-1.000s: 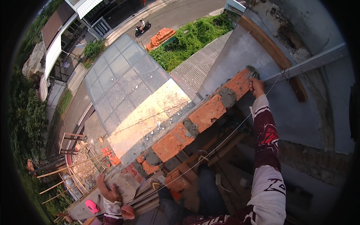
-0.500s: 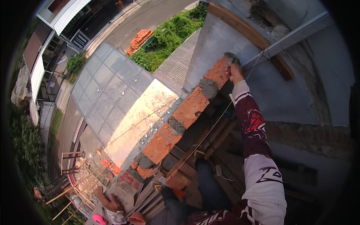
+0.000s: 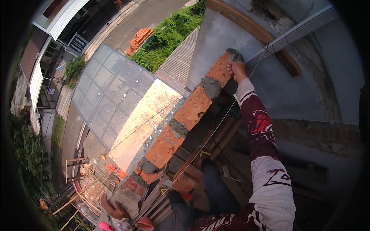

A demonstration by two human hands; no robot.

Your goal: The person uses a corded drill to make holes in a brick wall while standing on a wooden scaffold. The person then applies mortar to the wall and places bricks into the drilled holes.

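Note:
A row of orange bricks [image 3: 193,107] lies along the top of a narrow wall, with grey mortar [image 3: 211,87] in the gaps. At its far right end, my right hand [image 3: 237,71] is closed beside the last brick [image 3: 219,71], next to a grey lump [image 3: 234,55] that looks like mortar. What its curled fingers hold, if anything, is hidden. Down at the lower left, my left hand [image 3: 112,209] has its fingers stretched out, with nothing visible in it. Close to it are a bright pink object [image 3: 105,226] and an orange-brown bowl-like container [image 3: 145,223].
A taut string [image 3: 217,126] runs beside the bricks up to a metal beam [image 3: 293,35]. Past the wall, a panelled roof [image 3: 104,86] lies lower down. Wooden boards [image 3: 156,202] sit near my legs. A curved timber [image 3: 246,23] rests against the grey wall.
The whole view has shifted slightly. My right hand stays by the end brick, close to the grey lump, and my left hand is about where it was.

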